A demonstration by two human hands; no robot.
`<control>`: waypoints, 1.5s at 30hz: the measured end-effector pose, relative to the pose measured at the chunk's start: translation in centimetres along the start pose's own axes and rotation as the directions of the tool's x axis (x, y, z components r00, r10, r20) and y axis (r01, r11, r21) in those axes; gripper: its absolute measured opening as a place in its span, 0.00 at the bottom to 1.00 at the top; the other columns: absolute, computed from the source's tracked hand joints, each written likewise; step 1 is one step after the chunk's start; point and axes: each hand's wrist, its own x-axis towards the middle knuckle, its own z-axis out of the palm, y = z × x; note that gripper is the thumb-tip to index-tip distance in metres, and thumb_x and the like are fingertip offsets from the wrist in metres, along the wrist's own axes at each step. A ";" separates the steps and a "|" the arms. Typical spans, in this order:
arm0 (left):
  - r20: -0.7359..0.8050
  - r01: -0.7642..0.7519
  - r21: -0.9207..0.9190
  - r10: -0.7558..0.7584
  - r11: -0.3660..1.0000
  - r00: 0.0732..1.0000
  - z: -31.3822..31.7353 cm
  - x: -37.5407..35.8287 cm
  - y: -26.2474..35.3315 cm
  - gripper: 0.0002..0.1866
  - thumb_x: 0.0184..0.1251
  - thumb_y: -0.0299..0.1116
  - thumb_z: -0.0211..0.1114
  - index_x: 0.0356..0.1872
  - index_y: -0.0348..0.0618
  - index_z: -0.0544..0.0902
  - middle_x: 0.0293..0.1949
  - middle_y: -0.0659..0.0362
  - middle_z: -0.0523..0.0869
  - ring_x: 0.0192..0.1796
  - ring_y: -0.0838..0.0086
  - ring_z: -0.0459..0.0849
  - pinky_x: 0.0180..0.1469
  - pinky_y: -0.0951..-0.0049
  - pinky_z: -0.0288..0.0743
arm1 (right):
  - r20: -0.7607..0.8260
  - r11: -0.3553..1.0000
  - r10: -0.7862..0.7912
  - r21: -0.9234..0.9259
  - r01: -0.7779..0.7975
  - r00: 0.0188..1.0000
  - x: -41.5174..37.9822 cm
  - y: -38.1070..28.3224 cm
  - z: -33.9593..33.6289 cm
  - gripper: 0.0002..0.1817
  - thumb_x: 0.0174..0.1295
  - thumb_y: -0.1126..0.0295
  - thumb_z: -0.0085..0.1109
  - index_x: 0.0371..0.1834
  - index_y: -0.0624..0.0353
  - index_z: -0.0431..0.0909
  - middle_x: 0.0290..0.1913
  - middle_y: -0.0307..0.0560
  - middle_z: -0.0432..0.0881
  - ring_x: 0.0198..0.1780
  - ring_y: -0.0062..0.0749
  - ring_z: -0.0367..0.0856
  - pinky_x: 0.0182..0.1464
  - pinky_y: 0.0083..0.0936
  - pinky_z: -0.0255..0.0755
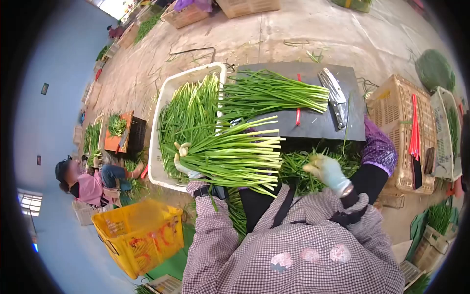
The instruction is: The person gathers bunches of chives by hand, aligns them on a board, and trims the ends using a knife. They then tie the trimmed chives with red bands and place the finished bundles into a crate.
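My left hand, in a pale glove, is closed round a thick bunch of garlic chives, the pale stem ends fanned out to the right over my lap. My right hand, also gloved, holds nothing; its fingers are loosely apart above loose chives on my lap. Another bunch of chives lies on the dark board, across a red tie strip. Two knives rest at the board's right side. A white crate full of chives stands at the left.
A yellow basket stands at lower left. Beyond it a seated person works beside an orange board. On the right, an upturned tan crate carries red strips and a dark-bladed knife. A green bundle lies behind.
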 end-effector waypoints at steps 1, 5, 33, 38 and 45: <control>0.016 -0.018 0.054 0.017 0.998 1.000 0.6 -0.1 -0.4 0.23 0.72 0.30 0.56 0.64 0.30 0.80 0.25 0.65 0.69 0.36 0.73 0.72 0.61 0.69 0.76 | -0.106 0.961 0.161 0.244 -0.131 0.981 1.6 -1.2 0.9 0.21 0.81 0.60 0.59 0.65 0.66 0.83 0.53 0.48 0.91 0.56 0.34 0.89 0.59 0.27 0.82; 0.037 -0.010 0.042 0.008 0.999 0.999 1.3 -0.2 -0.3 0.22 0.72 0.30 0.56 0.63 0.30 0.81 0.25 0.65 0.69 0.35 0.73 0.73 0.59 0.70 0.77 | 0.083 0.566 0.186 0.805 -0.176 0.979 7.1 -5.9 2.9 0.25 0.79 0.59 0.63 0.67 0.69 0.79 0.51 0.47 0.88 0.51 0.32 0.87 0.57 0.28 0.82; 0.185 -0.110 0.260 0.063 0.959 0.981 7.7 0.6 -2.0 0.20 0.74 0.32 0.55 0.56 0.26 0.82 0.23 0.62 0.72 0.32 0.73 0.75 0.61 0.69 0.79 | -0.242 0.961 0.094 0.274 -0.025 0.966 4.5 -8.7 3.4 0.10 0.69 0.61 0.70 0.45 0.55 0.89 0.37 0.46 0.87 0.37 0.39 0.87 0.42 0.32 0.80; 0.190 -0.088 0.265 0.038 0.960 0.981 8.6 0.6 -2.1 0.13 0.71 0.30 0.57 0.48 0.30 0.81 0.26 0.62 0.73 0.36 0.72 0.76 0.63 0.68 0.77 | -0.389 0.966 -0.131 -0.256 0.029 0.912 4.0 -6.8 2.1 0.07 0.68 0.62 0.65 0.37 0.51 0.85 0.33 0.43 0.85 0.35 0.42 0.87 0.37 0.40 0.79; 0.246 -0.043 0.170 0.000 0.985 0.969 10.7 1.3 -2.3 0.20 0.74 0.30 0.55 0.60 0.27 0.79 0.26 0.62 0.71 0.35 0.74 0.74 0.61 0.69 0.77 | -0.026 0.771 0.232 -0.605 -0.200 0.972 -6.2 1.7 -3.6 0.10 0.58 0.60 0.71 0.40 0.49 0.87 0.33 0.48 0.85 0.34 0.46 0.89 0.33 0.43 0.81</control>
